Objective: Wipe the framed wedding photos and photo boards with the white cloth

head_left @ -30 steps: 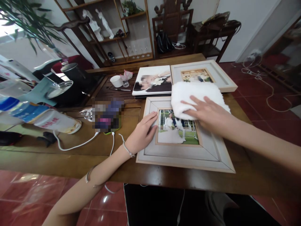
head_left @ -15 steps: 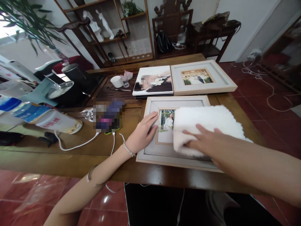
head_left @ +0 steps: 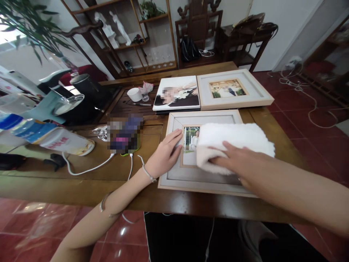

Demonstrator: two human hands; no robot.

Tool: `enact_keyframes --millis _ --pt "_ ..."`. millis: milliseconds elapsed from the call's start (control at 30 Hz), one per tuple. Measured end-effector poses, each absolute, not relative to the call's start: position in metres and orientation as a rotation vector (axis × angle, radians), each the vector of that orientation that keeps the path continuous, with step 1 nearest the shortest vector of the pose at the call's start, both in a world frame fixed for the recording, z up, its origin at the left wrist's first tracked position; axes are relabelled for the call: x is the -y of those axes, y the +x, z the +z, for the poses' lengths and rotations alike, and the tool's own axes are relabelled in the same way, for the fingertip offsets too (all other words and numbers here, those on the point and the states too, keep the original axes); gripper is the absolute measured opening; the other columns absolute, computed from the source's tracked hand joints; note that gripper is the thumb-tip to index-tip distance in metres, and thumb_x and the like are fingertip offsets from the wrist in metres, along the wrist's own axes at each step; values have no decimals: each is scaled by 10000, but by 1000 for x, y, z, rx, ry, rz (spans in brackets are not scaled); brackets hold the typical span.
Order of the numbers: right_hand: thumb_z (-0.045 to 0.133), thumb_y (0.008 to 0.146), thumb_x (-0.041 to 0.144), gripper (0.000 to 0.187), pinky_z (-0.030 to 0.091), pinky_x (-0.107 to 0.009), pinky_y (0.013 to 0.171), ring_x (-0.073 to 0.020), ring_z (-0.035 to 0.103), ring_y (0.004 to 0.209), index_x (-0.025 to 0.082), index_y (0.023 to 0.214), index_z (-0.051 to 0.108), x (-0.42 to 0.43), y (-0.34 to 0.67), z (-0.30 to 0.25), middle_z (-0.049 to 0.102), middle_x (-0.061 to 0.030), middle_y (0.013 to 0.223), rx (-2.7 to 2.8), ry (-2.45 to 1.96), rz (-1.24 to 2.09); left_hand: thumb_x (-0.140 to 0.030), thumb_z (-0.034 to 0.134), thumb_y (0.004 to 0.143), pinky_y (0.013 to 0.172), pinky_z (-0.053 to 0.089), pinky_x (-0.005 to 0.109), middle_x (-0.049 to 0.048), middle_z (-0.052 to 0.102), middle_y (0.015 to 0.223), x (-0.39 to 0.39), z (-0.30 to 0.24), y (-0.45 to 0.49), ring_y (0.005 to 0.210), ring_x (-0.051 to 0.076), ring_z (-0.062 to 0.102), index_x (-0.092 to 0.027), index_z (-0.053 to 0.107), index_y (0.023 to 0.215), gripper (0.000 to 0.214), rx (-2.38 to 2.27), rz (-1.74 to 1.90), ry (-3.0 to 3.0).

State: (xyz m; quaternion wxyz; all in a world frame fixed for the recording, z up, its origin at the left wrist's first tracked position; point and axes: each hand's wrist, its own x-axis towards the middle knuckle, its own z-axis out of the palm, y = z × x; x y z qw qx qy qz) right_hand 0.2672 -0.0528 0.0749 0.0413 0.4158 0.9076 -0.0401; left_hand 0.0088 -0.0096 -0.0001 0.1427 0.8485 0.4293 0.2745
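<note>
A pale wooden picture frame lies flat near the table's front edge, with a small photo of a person in white behind its inner mat. My left hand rests on the frame's left side, fingers stretched out flat and holding nothing. In my right hand is a folded white fluffy towel, gripped at its near left edge. The towel covers the right part of the photo and of the frame, hiding what lies under it.
Behind lie a second framed photo and a photo panel. On the left are a white cup, a bottle lying on its side, white cables and a dark pot. The wooden table ends in front.
My right hand has slid the towel a little to the left over the frame, covering more of the photo. My left hand has stayed in place.
</note>
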Motion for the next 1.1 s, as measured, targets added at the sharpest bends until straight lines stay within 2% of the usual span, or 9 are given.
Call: enact_keyframes --millis 133,233,400,533,667,800,900,1000,1100 --pt "366 679 -105 785 508 -562 855 -393 366 1354 254 1359 523 18 272 61 395 -47 1526 -2737 1204 262 -213 469 963 1137 396 510 177 527 1424 9 -1 8 1368 274 458 -125 533 1347 399 -1228 807 2439" --pt "353 733 -107 708 444 -640 920 -422 307 1379 203 1339 545 7 275 54 361 -68 1539 -2722 1276 419 -213 472 962 1135 401 504 183 526 1421 8 -2 8 1366 274 461 -117 535 1346 401 -1221 814 2440" --pt "495 713 -38 653 442 -717 872 -477 357 1337 283 1270 613 19 266 58 401 -59 1516 -2678 1281 84 -200 478 960 1138 389 523 160 516 1438 8 -2 7 1376 271 447 -155 518 1367 411 -1208 812 2426" --pt "606 723 81 517 501 -701 775 -494 465 1248 379 1136 692 53 255 60 508 -41 1439 -2591 1308 -189 -211 470 962 1147 382 505 175 513 1436 8 -2 8 1377 273 444 -120 525 1358 410 -1232 794 2439" --pt "554 807 157 409 548 -591 736 -452 520 1212 406 1088 716 90 254 52 554 -33 1395 -2689 1235 -238 -227 467 965 1150 380 498 167 515 1438 8 -1 9 1378 274 443 -131 524 1362 413 -1243 779 2434" --pt "576 765 135 474 557 -446 735 -367 572 1176 419 1124 698 95 255 52 596 -23 1349 -2758 1164 -339 -236 464 967 1150 379 505 157 519 1436 9 0 9 1373 274 450 -151 526 1364 411 -1233 788 2441" --pt "602 648 68 671 547 -370 662 -330 619 1092 397 1231 635 76 255 62 622 -41 1310 -2740 1098 -330 -237 467 965 1144 386 510 160 521 1434 9 -1 9 1371 276 453 -148 527 1363 412 -1235 789 2448" --pt "519 633 -11 759 546 -384 720 -310 605 1109 358 1294 575 51 258 71 590 -52 1345 -2803 1111 -140 -236 476 960 1139 394 512 163 521 1434 9 -1 9 1368 279 458 -147 524 1364 416 -1230 792 2453" --pt "409 673 -79 793 523 -500 847 -359 490 1266 315 1353 519 28 263 66 478 -45 1466 -2829 1138 89 -236 478 960 1137 398 508 177 521 1430 9 -1 8 1365 282 461 -127 525 1362 419 -1235 795 2455"
